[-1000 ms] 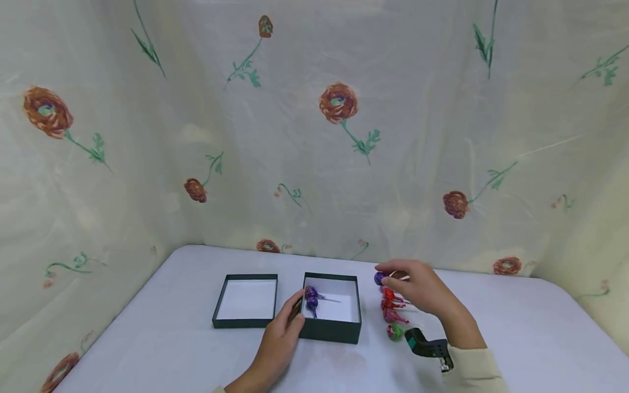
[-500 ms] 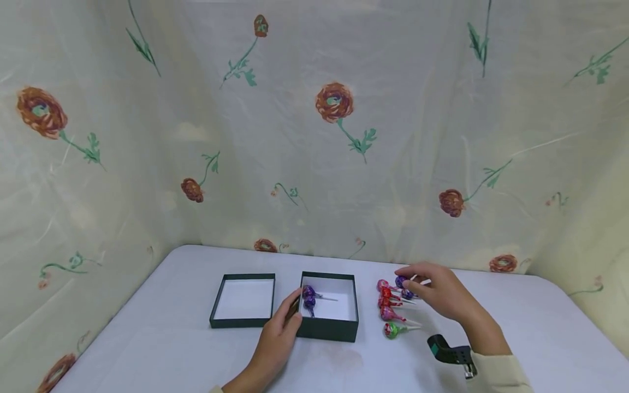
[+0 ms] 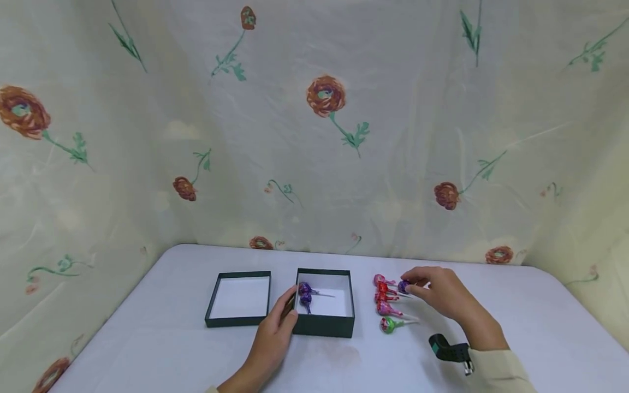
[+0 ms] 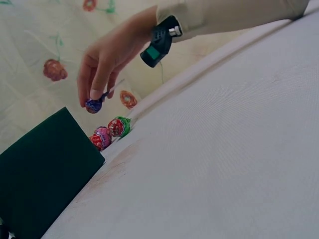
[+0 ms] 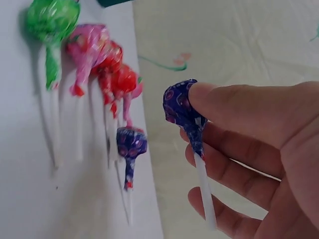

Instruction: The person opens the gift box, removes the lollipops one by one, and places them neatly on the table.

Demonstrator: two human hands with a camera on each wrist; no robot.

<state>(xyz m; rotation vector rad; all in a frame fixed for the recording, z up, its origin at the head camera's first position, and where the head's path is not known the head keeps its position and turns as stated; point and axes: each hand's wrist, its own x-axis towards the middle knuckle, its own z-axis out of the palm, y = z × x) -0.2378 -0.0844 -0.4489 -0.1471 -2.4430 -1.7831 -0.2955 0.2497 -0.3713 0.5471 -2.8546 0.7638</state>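
My right hand [image 3: 439,292] pinches a purple-wrapped lollipop [image 5: 179,107] by its head between thumb and fingers, white stick pointing down in the right wrist view. Beneath it on the table lies another purple lollipop [image 5: 132,143]. Beside that, a row of red, pink and green lollipops runs toward the near side, ending with a green one [image 3: 388,325]. My left hand [image 3: 272,333] holds the left side of a dark green open box [image 3: 324,326], thumb near its front corner. Inside the box, against the left wall, are two purple lollipops [image 3: 306,299].
A shallow dark-edged lid [image 3: 243,297], white inside, lies left of the box. White cloth covers the table [image 3: 162,338]. A flowered curtain [image 3: 275,136] hangs behind and at both sides. A black device [image 3: 449,349] is strapped to the right wrist.
My right hand has moved right from the far end of the lollipop row, carrying the purple lollipop, then slightly nearer. The left hand keeps its hold on the box; the head view has shifted slightly.
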